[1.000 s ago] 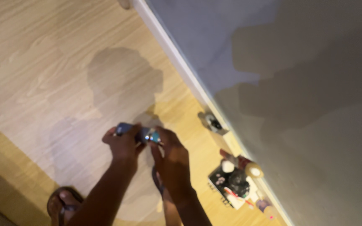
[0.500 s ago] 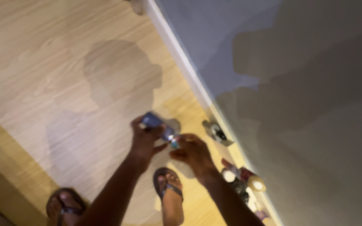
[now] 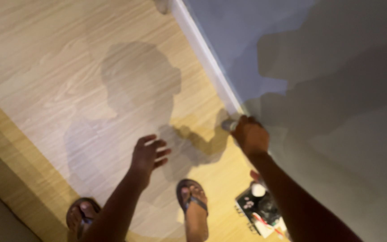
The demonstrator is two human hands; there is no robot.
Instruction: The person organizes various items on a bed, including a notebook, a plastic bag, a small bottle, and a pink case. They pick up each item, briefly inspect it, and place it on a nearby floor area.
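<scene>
The small grey object (blurred) has been carried by the closed right hand to the white baseboard; the left hand is released, spread empty.

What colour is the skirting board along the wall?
White, seen in the head view: skirting board beside the right hand.

Only packaging I can spot is down on the wooden floor by the wall, bottom right, just beside the sandalled foot. There's a flat, dark, roughly rectangular pack lying there with pale spots on it and a white edge, plus a red streak across its lower corner. A small round white cap or pot sits at its top edge. Too blurry for more. No signs or screens anywhere.
</scene>
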